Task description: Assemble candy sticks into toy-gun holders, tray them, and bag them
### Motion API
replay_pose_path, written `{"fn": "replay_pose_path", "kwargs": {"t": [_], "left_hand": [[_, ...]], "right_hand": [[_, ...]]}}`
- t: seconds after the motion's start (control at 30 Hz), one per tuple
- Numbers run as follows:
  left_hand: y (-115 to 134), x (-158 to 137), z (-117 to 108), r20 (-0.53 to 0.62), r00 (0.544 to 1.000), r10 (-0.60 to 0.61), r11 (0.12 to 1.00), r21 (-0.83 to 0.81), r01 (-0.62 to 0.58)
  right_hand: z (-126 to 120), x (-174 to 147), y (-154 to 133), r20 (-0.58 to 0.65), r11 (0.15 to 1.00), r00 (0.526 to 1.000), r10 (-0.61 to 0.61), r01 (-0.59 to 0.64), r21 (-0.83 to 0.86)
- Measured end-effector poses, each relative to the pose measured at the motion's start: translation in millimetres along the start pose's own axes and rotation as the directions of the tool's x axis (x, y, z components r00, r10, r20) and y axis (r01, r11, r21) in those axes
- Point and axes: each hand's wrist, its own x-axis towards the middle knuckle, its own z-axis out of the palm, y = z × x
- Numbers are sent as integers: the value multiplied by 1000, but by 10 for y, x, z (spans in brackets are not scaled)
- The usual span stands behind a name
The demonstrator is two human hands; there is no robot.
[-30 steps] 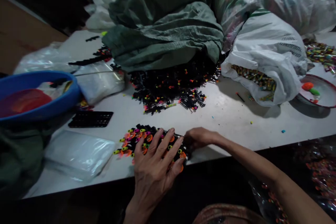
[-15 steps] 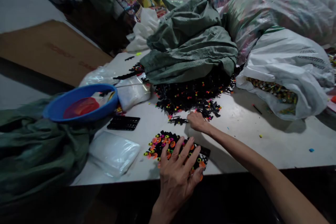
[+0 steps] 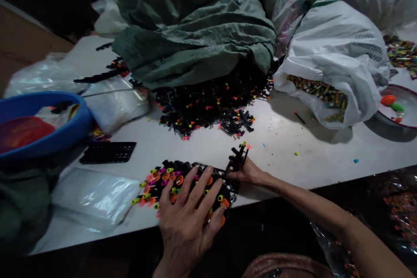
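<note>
My left hand (image 3: 192,217) lies with spread fingers over a cluster of small black plastic pieces (image 3: 172,178) with orange, yellow and pink tips. Part of a black slotted tray (image 3: 233,189) shows at the cluster's right edge. Right beside it, my right hand (image 3: 247,171) grips small black toy guns (image 3: 239,156) with bright tips, held upright; the fingers are partly hidden. Farther back, a large heap of similar toy guns (image 3: 208,104) spreads out from under a green sack, with a small loose group (image 3: 236,124) at its front.
The green sack (image 3: 202,39) stands at the back. To its right, a white sack (image 3: 345,47) spills small colourful pieces. On the left are a blue basin (image 3: 83,115), another black tray (image 3: 109,153) and clear plastic bags (image 3: 97,195). The table's front edge runs below my hands.
My right hand has come back from the heap to the cluster's right side, bringing toy guns with it. My left hand stays spread on the cluster. The view has shifted closer and to the right.
</note>
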Motion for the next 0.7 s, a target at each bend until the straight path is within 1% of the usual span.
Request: {"fn": "replay_pose_path", "kwargs": {"t": [0.03,0.07,0.13,0.17,0.2,0.23,0.3,0.33,0.37,0.4,0.43,0.47,0.5,0.53,0.57,0.6,0.63,0.67,0.7], "left_hand": [[8,4,0,-7,1000,-16,1000,-9,16],[13,6,1,-7,1000,-18,1000,-9,18],[10,5,3,4,1000,10,1000,11,-10],[0,3,5,10,999,32,999,28,-32],[-16,1,4,15,999,49,998,45,-50],[-35,1,1,23,998,60,996,60,-61],[-70,5,-20,50,997,65,994,89,-69],[-75,9,-39,64,996,64,993,98,-70],[-66,10,-64,62,996,57,993,104,-63],[-36,8,-91,38,998,44,993,108,-48],[17,-1,-117,-4,999,32,993,111,-31],[95,-18,-138,-56,998,21,994,112,-14],[197,-44,-144,-103,994,23,994,108,-12],[319,-76,-129,-147,988,51,995,98,-37],[453,-107,-86,-187,977,107,993,77,-94],[591,-131,-8,-220,959,180,984,46,-175],[721,-139,106,-264,929,260,963,4,-269],[832,-125,253,-292,905,309,941,-40,-335],[912,-86,426,-296,898,325,929,-80,-363]], "right_hand": [[10,15,-35,28,988,999,-22,26,-151],[19,18,-76,72,949,997,-41,61,-311],[51,-4,-163,154,811,986,-58,137,-569],[72,-20,-204,178,742,982,-62,165,-650],[91,-29,-244,192,687,979,-70,187,-702],[98,-24,-281,207,653,976,-72,204,-730],[44,52,-353,272,638,962,-30,228,-736],[-27,126,-388,306,644,952,-2,235,-728],[-127,217,-422,307,644,952,7,231,-729],[-249,315,-451,259,624,966,-6,206,-753],[-382,406,-472,166,585,985,-46,162,-795],[-513,477,-481,53,530,993,-109,103,-842],[-631,518,-474,-49,471,984,-170,37,-882],[-725,522,-447,-111,418,971,-209,-14,-908],[-790,486,-401,-131,379,966,-221,-39,-925],[-827,414,-337,-126,359,968,-218,-41,-933],[-842,313,-258,-109,355,971,-212,-27,-934],[-844,196,-171,-97,366,972,-214,-12,-931],[-846,75,-82,-96,388,970,-225,-1,-921]]}}
